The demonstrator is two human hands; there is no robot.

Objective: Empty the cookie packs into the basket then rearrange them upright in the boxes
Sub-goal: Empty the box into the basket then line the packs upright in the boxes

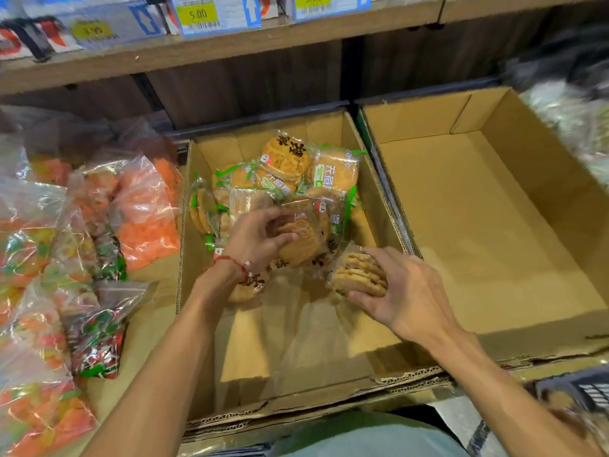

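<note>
A middle cardboard box [365, 179] holds several clear cookie packs [316, 169] piled loosely at its far end. My left hand [255, 240] reaches into the box and grips a round cookie pack [301, 240] lying flat. To its right, my right hand [400, 288] grips another cookie pack [357, 270] stood on edge against the box's right wall. The near half of the box floor is bare cardboard. Beside it on the right stands a second cardboard box [487, 199] with nothing in it. A corner of a dark plastic basket [575, 389] shows at the bottom right.
Clear bags of orange and mixed coloured sweets [99, 225] fill the shelf to the left. A wooden shelf [230, 47] with price tags runs overhead. Blurred packaged goods [573, 113] lie at the far right.
</note>
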